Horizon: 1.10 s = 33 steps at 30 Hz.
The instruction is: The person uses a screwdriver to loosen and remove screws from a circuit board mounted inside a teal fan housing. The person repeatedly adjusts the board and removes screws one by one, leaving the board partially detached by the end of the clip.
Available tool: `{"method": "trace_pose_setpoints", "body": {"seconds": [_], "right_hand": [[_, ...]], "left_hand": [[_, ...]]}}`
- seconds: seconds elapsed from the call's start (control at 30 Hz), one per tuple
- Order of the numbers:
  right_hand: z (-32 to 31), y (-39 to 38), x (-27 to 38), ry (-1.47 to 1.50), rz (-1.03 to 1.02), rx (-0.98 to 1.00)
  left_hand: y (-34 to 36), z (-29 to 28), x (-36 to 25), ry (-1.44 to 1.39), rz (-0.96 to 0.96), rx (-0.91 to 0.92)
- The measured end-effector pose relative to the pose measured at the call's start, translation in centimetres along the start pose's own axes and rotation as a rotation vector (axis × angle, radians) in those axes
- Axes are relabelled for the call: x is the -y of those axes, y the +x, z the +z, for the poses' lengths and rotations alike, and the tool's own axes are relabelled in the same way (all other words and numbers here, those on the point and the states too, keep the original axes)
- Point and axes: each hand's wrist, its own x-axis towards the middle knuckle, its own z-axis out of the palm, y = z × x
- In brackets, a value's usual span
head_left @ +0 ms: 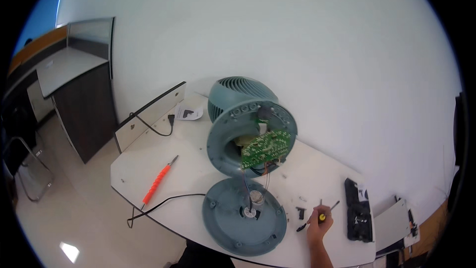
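My right hand (320, 226) is closed around a screwdriver (322, 217) with a yellow handle end, over the right side of the table. Its thin metal shaft points up and to the right. Beside the hand lie small black parts (301, 213). My left hand is out of view. A grey-green fan (243, 92) lies on its side with its open underside (218, 144) facing me. A green circuit board (267, 149) hangs out of that opening. Wires run from it down to the detached round base cover (223, 228), which lies nearest me.
At the right stands an open black tool case (358, 213). An orange spiral-handled tool (156, 186) lies at the left. A black power cord (173, 197) runs from the cover over the table edge; its plug (171, 117) rests near a paper leaflet (189, 113). A white wall (322, 69) rises behind.
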Motion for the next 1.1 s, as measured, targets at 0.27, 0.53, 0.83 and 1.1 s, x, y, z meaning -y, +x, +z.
{"method": "trace_pose_setpoints", "body": {"seconds": [0.27,0.53,0.83,1.1], "right_hand": [[0.8,-0.5,0.9,-0.083,0.003,0.09],[-0.2,-0.2,-0.5,-0.035,-0.017,0.004],[0.0,1.3,0.5,0.017,0.122,-0.139],[-0.3,1.1,-0.7,-0.029,0.027,-0.198]], "left_hand": [[-0.3,-3.1,2.4,-0.222,-0.16,-0.225],[2.1,-8.0,5.3,-0.249,-0.43,-0.39],[5.1,-10.0,9.4,-0.246,-0.435,-0.37],[5.7,-10.2,11.8,-0.279,-0.406,-0.349]]}}
